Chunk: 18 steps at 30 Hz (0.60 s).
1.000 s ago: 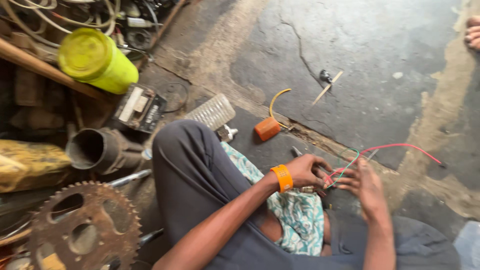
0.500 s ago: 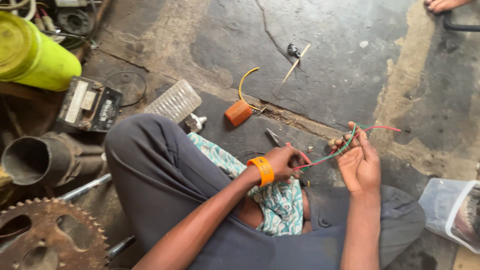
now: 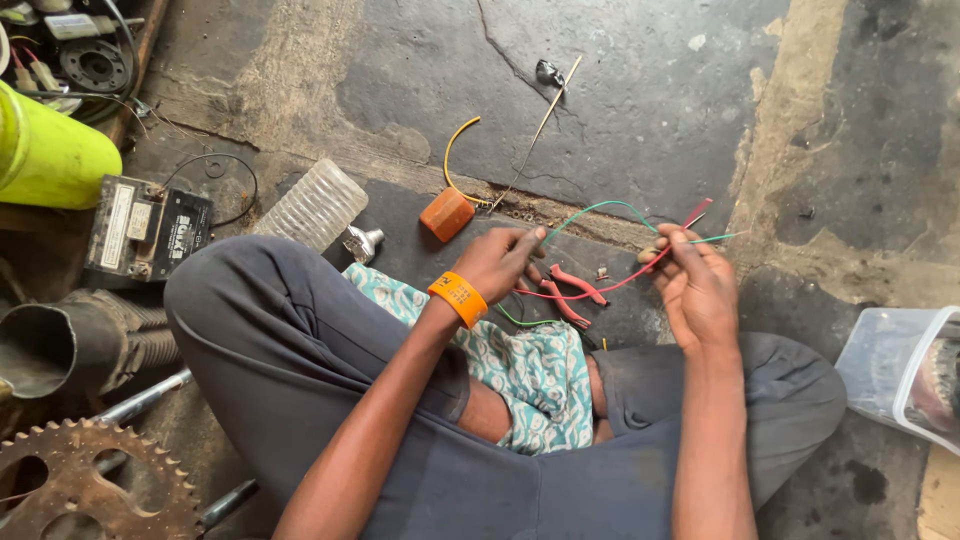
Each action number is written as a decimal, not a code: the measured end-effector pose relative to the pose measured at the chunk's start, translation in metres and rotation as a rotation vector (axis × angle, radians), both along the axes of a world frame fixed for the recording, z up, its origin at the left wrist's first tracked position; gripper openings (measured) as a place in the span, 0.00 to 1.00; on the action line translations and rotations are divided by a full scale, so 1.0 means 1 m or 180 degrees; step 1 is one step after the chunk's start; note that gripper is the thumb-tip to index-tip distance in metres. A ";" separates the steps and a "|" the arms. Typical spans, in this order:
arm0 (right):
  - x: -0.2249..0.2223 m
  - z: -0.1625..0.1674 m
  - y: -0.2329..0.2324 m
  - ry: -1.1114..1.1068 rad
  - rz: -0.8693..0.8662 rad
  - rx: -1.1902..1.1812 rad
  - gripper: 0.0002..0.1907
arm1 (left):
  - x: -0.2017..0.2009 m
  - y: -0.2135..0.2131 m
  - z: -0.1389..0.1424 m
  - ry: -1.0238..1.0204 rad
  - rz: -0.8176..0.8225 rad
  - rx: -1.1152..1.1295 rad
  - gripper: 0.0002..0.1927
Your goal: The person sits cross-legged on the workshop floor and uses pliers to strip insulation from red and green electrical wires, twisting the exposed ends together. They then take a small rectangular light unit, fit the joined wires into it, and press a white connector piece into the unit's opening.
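I see the thin red and green wires [image 3: 610, 285] strung between both hands above my lap. My right hand [image 3: 697, 285] has its grip pinched on their ends. My left hand [image 3: 497, 262] grips the red-handled pliers [image 3: 570, 290], fingers closed.

White label on black battery [image 3: 146, 228] — far left, clear tub [image 3: 893, 372] right
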State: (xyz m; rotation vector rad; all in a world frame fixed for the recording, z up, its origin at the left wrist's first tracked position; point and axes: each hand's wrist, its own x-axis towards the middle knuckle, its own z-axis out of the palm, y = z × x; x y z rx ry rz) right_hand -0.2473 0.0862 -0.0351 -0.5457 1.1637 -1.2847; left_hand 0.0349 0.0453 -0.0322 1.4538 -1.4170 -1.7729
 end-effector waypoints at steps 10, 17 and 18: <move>0.047 0.001 -0.002 0.0666 0.0987 0.0390 0.17 | 0.016 0.003 0.005 -0.1524 -0.0150 -0.1246 0.18; 0.033 -0.001 -0.006 0.0496 0.0248 -0.0079 0.16 | 0.055 -0.005 0.006 -0.2210 -0.0058 -0.1735 0.17; 0.029 0.000 -0.007 0.0461 0.0099 -0.0071 0.16 | 0.058 -0.005 0.004 -0.2321 -0.0151 -0.1605 0.16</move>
